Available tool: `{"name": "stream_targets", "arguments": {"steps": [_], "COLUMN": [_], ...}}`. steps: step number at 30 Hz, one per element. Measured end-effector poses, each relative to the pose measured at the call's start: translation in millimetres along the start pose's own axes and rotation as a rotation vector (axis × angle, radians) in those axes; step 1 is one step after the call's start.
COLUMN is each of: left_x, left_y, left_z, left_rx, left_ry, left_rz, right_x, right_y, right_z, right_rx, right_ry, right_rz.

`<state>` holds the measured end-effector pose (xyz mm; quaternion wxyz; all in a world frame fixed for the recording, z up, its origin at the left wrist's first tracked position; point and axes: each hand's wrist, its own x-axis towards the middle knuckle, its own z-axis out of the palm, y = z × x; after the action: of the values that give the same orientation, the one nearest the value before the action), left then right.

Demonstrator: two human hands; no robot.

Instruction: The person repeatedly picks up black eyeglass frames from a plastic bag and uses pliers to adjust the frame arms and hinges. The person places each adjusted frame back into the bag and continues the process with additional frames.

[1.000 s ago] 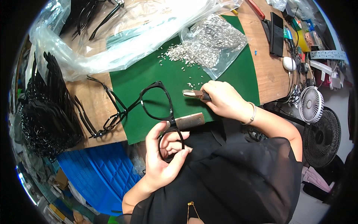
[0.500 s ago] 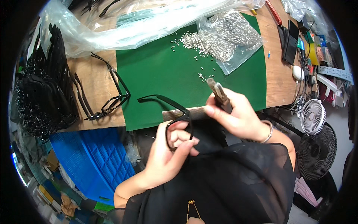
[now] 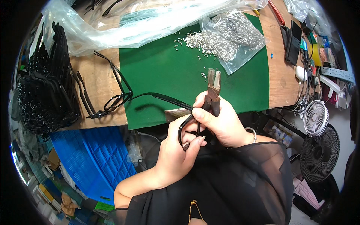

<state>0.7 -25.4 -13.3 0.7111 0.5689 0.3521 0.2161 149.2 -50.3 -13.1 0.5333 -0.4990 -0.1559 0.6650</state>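
My left hand (image 3: 174,153) is closed around the front of a black eyeglass frame (image 3: 170,100), whose temple arm reaches out to the left over the green mat (image 3: 161,75). A pair of pliers (image 3: 214,85) with worn metal jaws and dark handles is gripped in my right hand (image 3: 227,125), jaws pointing away from me. My right thumb and a finger touch the eyeglass frame near its hinge. Beyond the pliers, a pile of small silvery metal pieces (image 3: 198,42) spills from a clear plastic bag (image 3: 240,35); a few lie loose closer to the jaws.
Two black eyeglass frames (image 3: 118,100) lie left of the mat, beside a large stack of black frames (image 3: 47,93). Plastic sheeting (image 3: 86,35) covers the back. A blue crate (image 3: 93,157) stands below the table. At right are a phone (image 3: 293,43), cables and fans (image 3: 316,118).
My right hand has moved left and nearer with the pliers, now upright, and touches the eyeglass frame. My left hand has shifted slightly right with the frame.
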Motion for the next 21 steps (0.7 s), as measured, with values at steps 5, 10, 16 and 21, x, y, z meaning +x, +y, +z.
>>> {"name": "stream_targets", "arguments": {"steps": [5,10,16,21], "left_x": [2.9,-17.5,-23.0,-23.4], "left_y": [25.0,40.6,36.6,38.8], "left_z": [-18.6,-32.3,-30.6,-26.2], "left_rx": [-0.346,-0.286,-0.142,0.297], "left_ry": [-0.185,-0.123,-0.132,-0.136], "left_rz": [-0.194,-0.237,-0.220,-0.070], "right_x": [-5.3,-7.8,-0.4,10.1], "right_y": [-15.2,-19.7,-22.9,-23.1], "right_z": [-1.8,-30.5,-24.2,-27.6], "right_rx": [-0.085,-0.968,-1.073,-1.127], "right_ry": [-0.095,-0.260,-0.492,-0.594], "right_rz": [-0.003,-0.405,-0.397,-0.557]}}
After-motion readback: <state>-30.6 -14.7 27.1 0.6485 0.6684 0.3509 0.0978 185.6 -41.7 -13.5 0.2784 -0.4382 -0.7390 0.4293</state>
